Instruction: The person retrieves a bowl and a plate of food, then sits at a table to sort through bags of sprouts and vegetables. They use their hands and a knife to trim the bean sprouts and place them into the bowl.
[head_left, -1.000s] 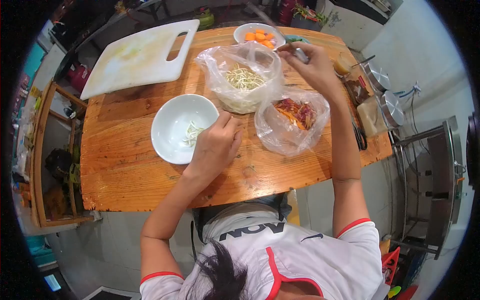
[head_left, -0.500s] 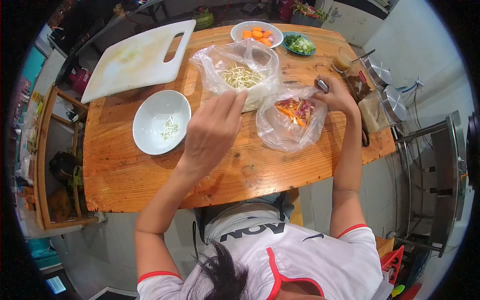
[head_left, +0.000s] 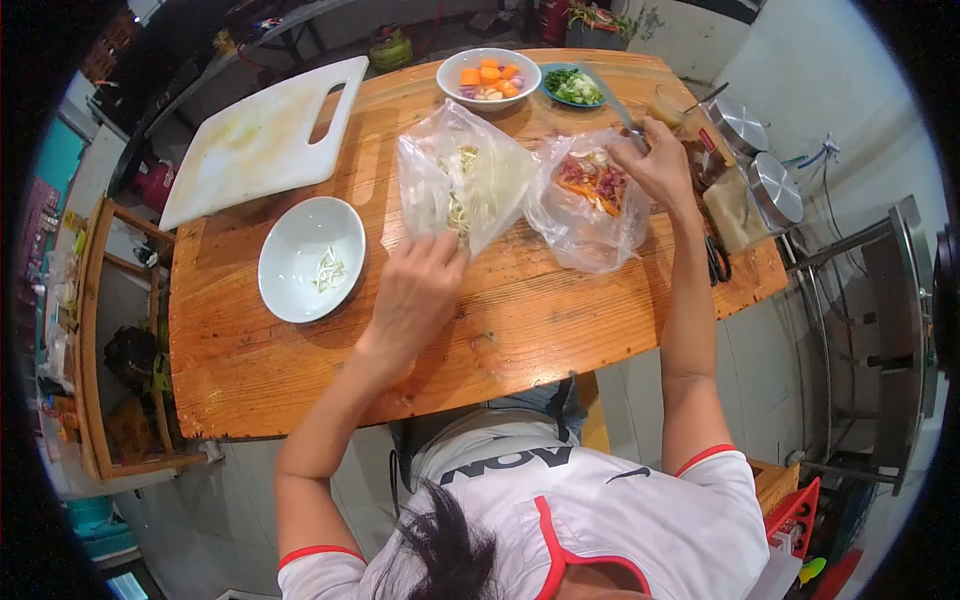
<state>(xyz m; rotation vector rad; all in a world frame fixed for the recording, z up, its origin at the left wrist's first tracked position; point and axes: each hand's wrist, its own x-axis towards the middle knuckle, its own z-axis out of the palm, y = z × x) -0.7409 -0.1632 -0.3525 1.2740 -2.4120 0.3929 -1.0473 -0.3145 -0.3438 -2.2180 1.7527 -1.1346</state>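
My left hand is closed, its fingertips pinching the near edge of a clear plastic bag of bean sprouts. The bag's mouth is drawn narrow. My right hand is wrapped around a knife, its blade pointing up and away to the left. Below that hand, and close to it, lies a second plastic bag with orange and purple shredded vegetables in it. To the left of my left hand, a white bowl holds a few bean sprouts at its bottom.
A white cutting board lies at the far left. At the back stand a bowl of orange chunks and shallots and a small plate of chopped greens. Scissors, a glass and metal-lidded jars line the right edge.
My left hand has come down towards me, pulling the sprout bag's edge so its mouth narrows. My right hand has shifted slightly away, and the knife blade now shows.
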